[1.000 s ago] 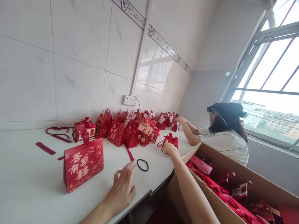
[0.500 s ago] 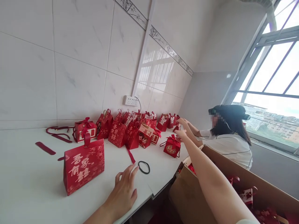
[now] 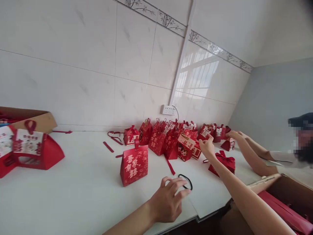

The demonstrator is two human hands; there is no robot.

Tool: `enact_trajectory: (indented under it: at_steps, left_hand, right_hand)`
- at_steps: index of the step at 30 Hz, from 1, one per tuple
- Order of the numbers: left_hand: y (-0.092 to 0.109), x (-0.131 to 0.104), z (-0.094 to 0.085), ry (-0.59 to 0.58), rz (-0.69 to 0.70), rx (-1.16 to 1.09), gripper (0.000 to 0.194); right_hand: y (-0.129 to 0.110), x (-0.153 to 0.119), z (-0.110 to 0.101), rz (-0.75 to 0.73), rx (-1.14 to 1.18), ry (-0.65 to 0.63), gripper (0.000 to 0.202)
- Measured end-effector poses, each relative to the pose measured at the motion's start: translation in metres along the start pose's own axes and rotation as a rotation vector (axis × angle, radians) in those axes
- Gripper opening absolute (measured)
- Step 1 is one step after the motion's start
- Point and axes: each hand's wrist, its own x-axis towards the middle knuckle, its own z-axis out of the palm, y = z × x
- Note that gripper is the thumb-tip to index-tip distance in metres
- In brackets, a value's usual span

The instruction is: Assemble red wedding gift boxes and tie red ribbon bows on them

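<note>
Head view: left hand [image 3: 168, 199], loosely spread by black loop [image 3: 190, 184], six o'clock; right hand [image 3: 207, 146], grip I cannot tell, near bow-topped red box [image 3: 227, 164], four o'clock.

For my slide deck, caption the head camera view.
Left hand by a black loop, right hand near red boxes on a white table.
</note>
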Motion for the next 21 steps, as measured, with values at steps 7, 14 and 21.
enact_trajectory:
  at_steps: [7,14,21]
  left_hand:
    - [-0.037,-0.037,-0.117,0.698,0.087,0.320,0.039]
    - [-0.134,-0.133,-0.231,0.801,-0.846,0.704,0.045]
    - [-0.153,-0.169,-0.287,0.706,-1.368,0.563,0.081]
  right_hand:
    - [-0.012,-0.083,0.042,-0.334,0.227,-0.224,0.030]
    - [0.035,-0.139,0.052,-0.456,0.346,-0.396,0.031]
    - [0.055,-0.143,0.032,-0.251,0.529,-0.352,0.050]
